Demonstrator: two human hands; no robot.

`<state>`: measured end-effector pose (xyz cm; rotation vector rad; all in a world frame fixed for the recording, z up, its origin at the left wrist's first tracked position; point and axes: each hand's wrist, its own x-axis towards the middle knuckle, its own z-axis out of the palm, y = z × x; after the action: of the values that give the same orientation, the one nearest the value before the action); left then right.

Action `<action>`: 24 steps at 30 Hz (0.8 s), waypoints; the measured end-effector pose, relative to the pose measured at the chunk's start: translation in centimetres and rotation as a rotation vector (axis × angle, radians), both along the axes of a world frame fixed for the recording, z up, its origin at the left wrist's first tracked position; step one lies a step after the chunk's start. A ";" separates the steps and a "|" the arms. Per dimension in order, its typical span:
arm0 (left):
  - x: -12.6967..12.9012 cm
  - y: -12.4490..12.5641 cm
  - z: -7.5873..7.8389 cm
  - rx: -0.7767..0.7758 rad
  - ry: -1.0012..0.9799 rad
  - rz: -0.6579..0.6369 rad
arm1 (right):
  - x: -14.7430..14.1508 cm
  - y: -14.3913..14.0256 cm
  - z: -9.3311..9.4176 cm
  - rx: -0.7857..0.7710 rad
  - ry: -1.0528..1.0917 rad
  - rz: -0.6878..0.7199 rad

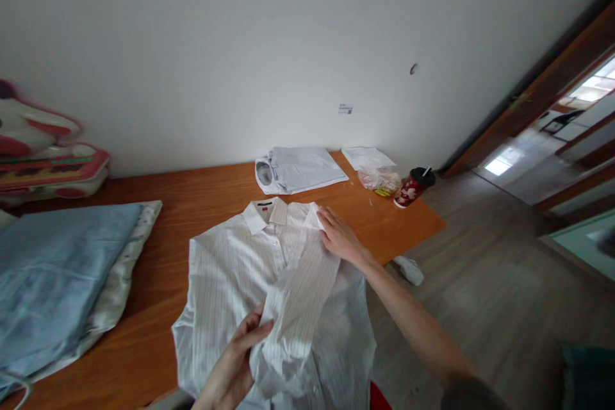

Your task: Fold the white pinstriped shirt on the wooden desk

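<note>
White pinstriped cotton shirt point(230, 282) lies face up and buttoned on the orange-brown wooden table point(202, 195), its collar toward the wall and its hem hanging over the near edge; one long sleeve point(300, 295) is folded diagonally across the front, running from the shoulder by the collar down toward the near hem. The person's right hand point(339, 237) rests flat on the upper end of that sleeve near the shoulder, fingers point(327, 221) spread and extended, pressing the cloth rather than gripping it. The left hand point(235, 359) is at the lower end of the sleeve, its fingers point(262, 327) curled over the folded edge and pinching the fabric, so the sleeve stretches between the two hands. Beyond the collar, near the wall, sits a folded pale-blue shirt point(298, 170), with a sheet of white paper point(368, 157), a crinkled clear plastic bag point(382, 180) and a red patterned cup with a dark lid point(412, 187) at the table's right corner. To the left lies folded light-blue bedding point(57, 269).
</note>
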<state>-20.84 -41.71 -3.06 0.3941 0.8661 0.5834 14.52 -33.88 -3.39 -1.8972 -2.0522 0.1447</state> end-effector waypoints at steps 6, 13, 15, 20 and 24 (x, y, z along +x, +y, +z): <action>-0.1 -0.4 -0.9 0.053 -0.226 -0.148 | -1.2 4.6 -2.8 -0.073 -0.083 -0.094; -3.3 -5.5 -2.0 0.260 -0.055 -0.445 | -0.2 4.8 -4.5 -0.004 -0.133 -0.034; -5.2 -5.7 -1.2 0.298 -0.039 -0.278 | 0.2 5.2 -5.1 0.018 -0.150 -0.016; -10.2 -5.5 1.9 0.605 0.527 -0.132 | 1.3 6.0 -6.0 -0.013 -0.187 0.038; -11.9 -7.4 2.2 0.749 0.772 -0.079 | 2.7 6.1 -5.6 -0.019 -0.214 0.138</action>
<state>-32.78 -49.06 -0.87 1.3907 1.3394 0.6788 17.24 -27.82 -9.04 -1.8514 -2.3302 -0.0066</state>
